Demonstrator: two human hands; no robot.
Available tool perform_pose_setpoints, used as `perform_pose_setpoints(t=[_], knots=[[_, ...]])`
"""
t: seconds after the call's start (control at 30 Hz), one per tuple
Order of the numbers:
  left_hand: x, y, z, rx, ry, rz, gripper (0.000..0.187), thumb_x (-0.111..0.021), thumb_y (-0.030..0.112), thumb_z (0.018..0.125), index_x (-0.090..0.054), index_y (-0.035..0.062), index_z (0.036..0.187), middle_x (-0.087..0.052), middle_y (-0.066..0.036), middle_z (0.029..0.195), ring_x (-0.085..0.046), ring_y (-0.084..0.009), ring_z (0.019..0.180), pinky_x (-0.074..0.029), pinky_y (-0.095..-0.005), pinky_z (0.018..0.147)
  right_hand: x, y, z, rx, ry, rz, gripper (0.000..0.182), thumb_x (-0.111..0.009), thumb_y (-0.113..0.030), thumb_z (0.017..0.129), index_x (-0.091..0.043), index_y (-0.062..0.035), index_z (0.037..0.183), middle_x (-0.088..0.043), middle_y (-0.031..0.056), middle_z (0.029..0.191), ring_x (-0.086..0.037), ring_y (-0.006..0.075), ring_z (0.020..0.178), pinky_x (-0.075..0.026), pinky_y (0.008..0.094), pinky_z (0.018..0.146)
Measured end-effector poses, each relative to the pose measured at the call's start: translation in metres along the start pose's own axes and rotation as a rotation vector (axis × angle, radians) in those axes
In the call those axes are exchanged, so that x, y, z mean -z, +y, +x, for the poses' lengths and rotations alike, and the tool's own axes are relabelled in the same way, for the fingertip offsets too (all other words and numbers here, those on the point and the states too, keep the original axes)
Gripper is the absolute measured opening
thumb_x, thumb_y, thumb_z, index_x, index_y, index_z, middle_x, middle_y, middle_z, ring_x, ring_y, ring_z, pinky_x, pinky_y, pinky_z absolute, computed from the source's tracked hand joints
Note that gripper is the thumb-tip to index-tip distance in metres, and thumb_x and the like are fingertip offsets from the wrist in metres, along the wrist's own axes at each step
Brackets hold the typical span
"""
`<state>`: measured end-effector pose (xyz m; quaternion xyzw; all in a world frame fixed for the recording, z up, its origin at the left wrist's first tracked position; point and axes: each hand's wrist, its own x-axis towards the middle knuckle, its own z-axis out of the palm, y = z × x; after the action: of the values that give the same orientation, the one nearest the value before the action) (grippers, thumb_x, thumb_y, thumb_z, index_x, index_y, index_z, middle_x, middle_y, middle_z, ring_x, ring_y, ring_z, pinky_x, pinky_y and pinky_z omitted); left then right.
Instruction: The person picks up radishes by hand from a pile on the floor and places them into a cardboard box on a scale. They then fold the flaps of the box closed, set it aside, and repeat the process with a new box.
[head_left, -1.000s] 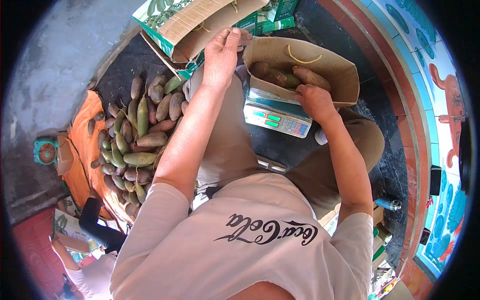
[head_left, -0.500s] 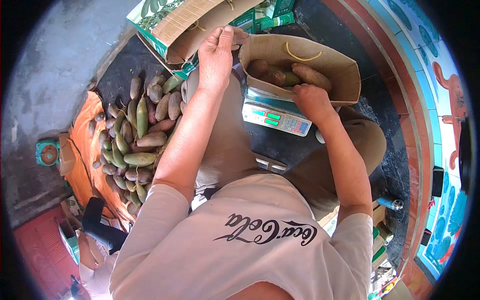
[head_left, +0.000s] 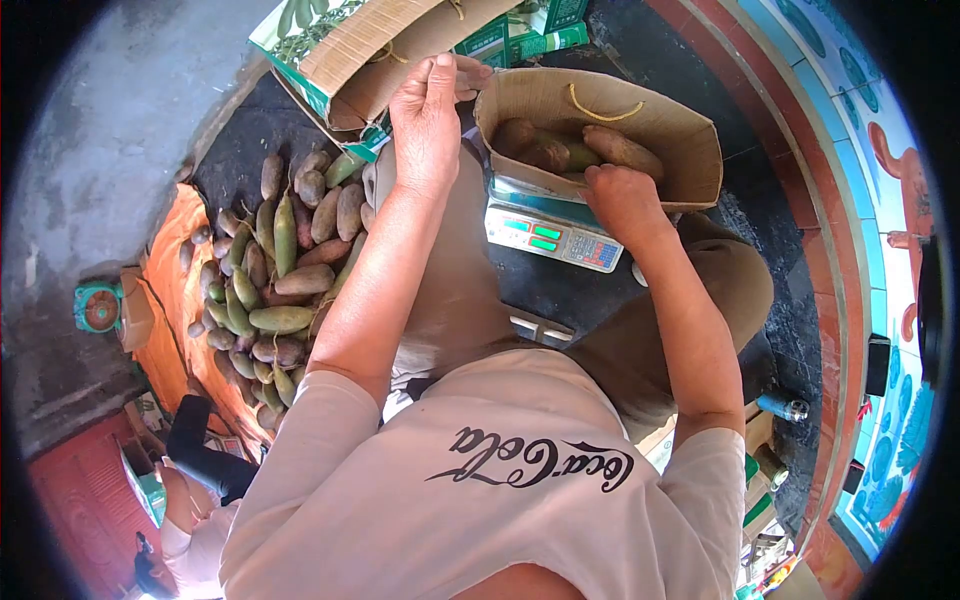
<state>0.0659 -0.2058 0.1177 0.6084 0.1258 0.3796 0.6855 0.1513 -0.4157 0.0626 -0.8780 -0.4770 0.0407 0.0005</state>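
Observation:
My left hand (head_left: 428,125) is beside the left corner of an open cardboard box (head_left: 690,160), with its thumb raised and its fingers stretched towards that corner. At the box's front rim, my right hand (head_left: 622,205) has its fingers closed on the cardboard. Inside lie several large brownish and green tubers (head_left: 622,150), below a yellow cord handle (head_left: 607,108). The box rests on a digital scale (head_left: 553,238) with lit green displays. Its underside and part of the scale's plate are hidden.
A green-printed carton (head_left: 345,65) stands at the upper left. Several tubers (head_left: 285,235) are heaped left of my legs, partly on an orange sheet (head_left: 165,270). A small fan (head_left: 98,307) is at the far left. Another person's arm (head_left: 178,500) shows at the lower left.
My left hand has shifted slightly left, its thumb more upright. My right hand has moved slightly up along the box rim. The tubers look unchanged.

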Motion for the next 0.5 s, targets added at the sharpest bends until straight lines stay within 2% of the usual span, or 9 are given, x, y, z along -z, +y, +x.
perform_pose_setpoints(t=[0.27,0.37,0.4,0.5], knots=[[0.018,0.014,0.001,-0.26,0.158,0.007,0.029,-0.045,0.021,0.096,-0.061,-0.0026,0.09,-0.067,-0.016,0.086,-0.064,-0.0203,0.076,-0.051,-0.03,0.072,0.004,0.0,-0.002,0.025,0.115,0.013,0.014,-0.064,-0.022,0.079,-0.062,-0.0076,0.08,-0.065,0.0101,0.078,-0.066,0.0257,0.075,-0.053,0.0369,0.064],[0.039,0.031,-0.003,-0.262,0.235,-0.004,0.031,-0.043,0.022,0.097,-0.059,-0.0039,0.091,-0.067,-0.018,0.089,-0.064,-0.0227,0.077,-0.052,-0.0331,0.076,0.005,-0.001,-0.002,0.017,0.111,-0.008,0.015,-0.065,-0.022,0.078,-0.062,-0.008,0.08,-0.065,0.0097,0.077,-0.066,0.025,0.075,-0.053,0.0367,0.064],[0.049,0.03,-0.003,-0.232,0.277,0.027,0.035,-0.039,0.026,0.099,-0.059,-0.0015,0.09,-0.067,-0.015,0.087,-0.064,-0.0182,0.078,-0.05,-0.0291,0.073,0.006,-0.003,-0.001,0.017,0.108,-0.018,0.015,-0.066,-0.022,0.077,-0.062,-0.0081,0.08,-0.064,0.0096,0.077,-0.066,0.0248,0.075,-0.053,0.0366,0.064],[0.092,0.012,-0.013,-0.124,0.332,0.106,0.035,-0.04,0.027,0.098,-0.06,-0.0002,0.089,-0.067,-0.012,0.086,-0.062,-0.0157,0.079,-0.048,-0.0302,0.074,0.009,-0.005,-0.002,0.043,0.133,0.02,0.014,-0.065,-0.022,0.078,-0.062,-0.0084,0.08,-0.064,0.0092,0.077,-0.065,0.0241,0.075,-0.052,0.0363,0.065]])
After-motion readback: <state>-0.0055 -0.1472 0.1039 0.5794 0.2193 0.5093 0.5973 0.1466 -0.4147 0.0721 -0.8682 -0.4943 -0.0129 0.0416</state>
